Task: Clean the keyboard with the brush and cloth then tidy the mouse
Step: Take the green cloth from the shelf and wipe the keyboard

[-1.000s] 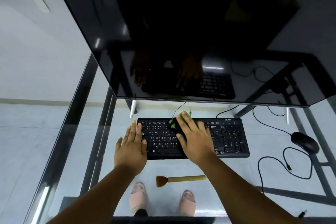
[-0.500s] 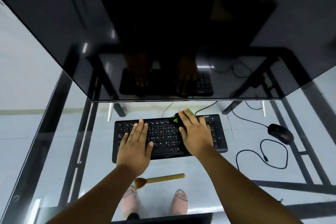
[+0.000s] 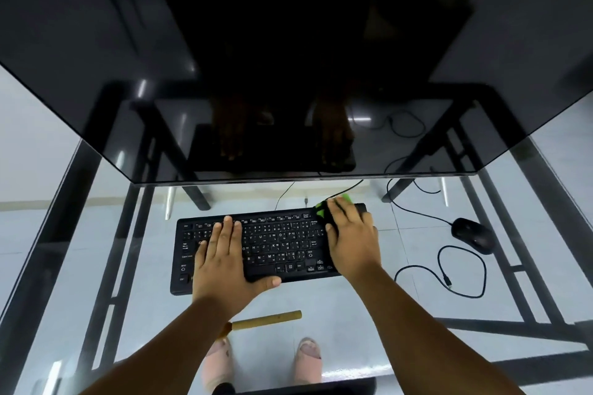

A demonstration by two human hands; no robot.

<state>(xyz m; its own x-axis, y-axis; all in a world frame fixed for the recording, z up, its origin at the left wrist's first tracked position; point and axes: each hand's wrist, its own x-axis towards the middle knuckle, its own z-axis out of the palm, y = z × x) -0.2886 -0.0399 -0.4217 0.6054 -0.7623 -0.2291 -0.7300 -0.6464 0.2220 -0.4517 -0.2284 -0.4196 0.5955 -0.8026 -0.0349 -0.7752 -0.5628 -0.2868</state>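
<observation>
A black keyboard (image 3: pixel 279 244) lies on the glass desk (image 3: pixel 369 308) below the monitor. My left hand (image 3: pixel 227 260) lies flat on its left half, fingers straight. My right hand (image 3: pixel 351 239) presses a black and green cloth (image 3: pixel 322 210) onto the keyboard's right end; most of the cloth is hidden under the hand. A brush with a tan wooden handle (image 3: pixel 268 319) lies on the glass in front of the keyboard, its bristles hidden behind my left forearm. A black wired mouse (image 3: pixel 473 234) sits to the right, its cable (image 3: pixel 462 276) looped beside it.
A large dark monitor (image 3: pixel 288 58) overhangs the back of the desk and reflects both hands. The black desk frame (image 3: pixel 513 266) and my feet (image 3: pixel 261 359) show through the glass. Cables run from behind the keyboard toward the monitor.
My right hand has slid the cloth rightward along the keyboard to its right end. My left hand stays flat on the left half. The camera view has shifted.
</observation>
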